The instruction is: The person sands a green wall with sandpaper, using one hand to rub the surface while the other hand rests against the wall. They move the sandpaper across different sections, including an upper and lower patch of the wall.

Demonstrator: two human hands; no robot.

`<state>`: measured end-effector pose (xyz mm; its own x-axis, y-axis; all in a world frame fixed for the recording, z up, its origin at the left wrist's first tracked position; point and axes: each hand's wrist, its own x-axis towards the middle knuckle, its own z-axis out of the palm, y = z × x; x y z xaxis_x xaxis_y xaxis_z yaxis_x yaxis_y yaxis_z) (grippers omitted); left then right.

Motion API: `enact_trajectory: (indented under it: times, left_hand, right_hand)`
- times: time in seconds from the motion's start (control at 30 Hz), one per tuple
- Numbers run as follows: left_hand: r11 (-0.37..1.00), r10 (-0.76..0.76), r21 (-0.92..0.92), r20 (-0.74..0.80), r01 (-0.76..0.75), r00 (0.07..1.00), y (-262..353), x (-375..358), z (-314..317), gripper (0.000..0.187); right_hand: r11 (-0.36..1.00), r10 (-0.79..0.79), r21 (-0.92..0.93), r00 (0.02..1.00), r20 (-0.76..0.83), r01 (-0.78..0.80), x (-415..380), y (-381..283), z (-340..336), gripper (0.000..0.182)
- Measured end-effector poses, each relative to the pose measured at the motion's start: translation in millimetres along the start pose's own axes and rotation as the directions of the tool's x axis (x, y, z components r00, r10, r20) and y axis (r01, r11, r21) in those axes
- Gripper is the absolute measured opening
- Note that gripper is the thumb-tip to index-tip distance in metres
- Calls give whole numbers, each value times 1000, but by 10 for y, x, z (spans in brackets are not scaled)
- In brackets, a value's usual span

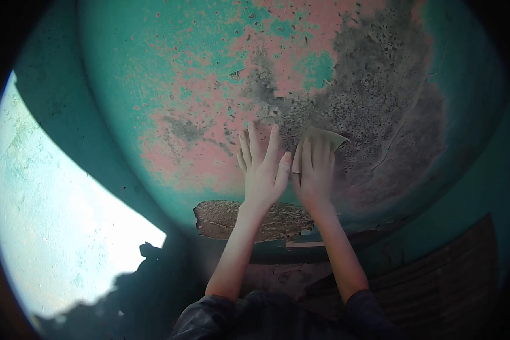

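My left hand (262,167) is open, its fingers spread against a wall (192,158) of peeling green and pink paint. Just beside it, my right hand (316,180) presses a folded piece of sandpaper (338,139) to the wall. The sandpaper is greyish-tan, and its corner sticks out past the fingertips on the right. A fold of it shows along the left side of that hand. Most of the sheet is hidden under my fingers, which look slightly blurred.
A dark grey, pitted patch (379,85) spreads over the wall to the upper right. Below my hands is a broken strip of bare, rough plaster (226,220). Bright light falls on a surface (56,215) at the left. Dark ribbed material (436,283) lies at the lower right.
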<state>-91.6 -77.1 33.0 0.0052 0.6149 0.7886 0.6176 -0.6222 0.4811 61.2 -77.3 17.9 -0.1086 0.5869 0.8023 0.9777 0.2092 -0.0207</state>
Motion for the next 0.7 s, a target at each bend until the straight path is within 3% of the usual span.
enact_trajectory:
  times: [0.17,0.23,0.27,0.37,0.47,0.6,0.7]
  left_hand:
    - [987,15,161,-18,-12,1000,27,275,-21,62]
    - [1000,-24,-16,-93,22,995,-46,235,46,64]
    - [1000,-15,-16,-95,14,995,-79,188,72,64]
    - [992,-13,129,62,5,998,-198,69,82,69]
    - [982,-15,190,100,-4,995,-253,-21,149,70]
    - [988,-25,151,68,15,997,-185,-40,158,71]
    - [998,-56,5,101,56,993,-180,-96,69,72]
  right_hand:
    - [990,-114,-82,993,-30,111,729,-219,-533,66]
    - [988,-144,-66,988,-54,141,760,-206,-513,66]
    - [988,-148,-44,989,-5,147,622,-128,-443,66]
    - [988,-136,-65,991,23,137,120,100,-132,67]
    - [984,-152,-93,988,13,152,315,15,-198,68]
    - [947,-307,-88,951,39,310,934,-313,-619,67]
    - [954,-274,-115,961,44,277,818,-276,-588,67]
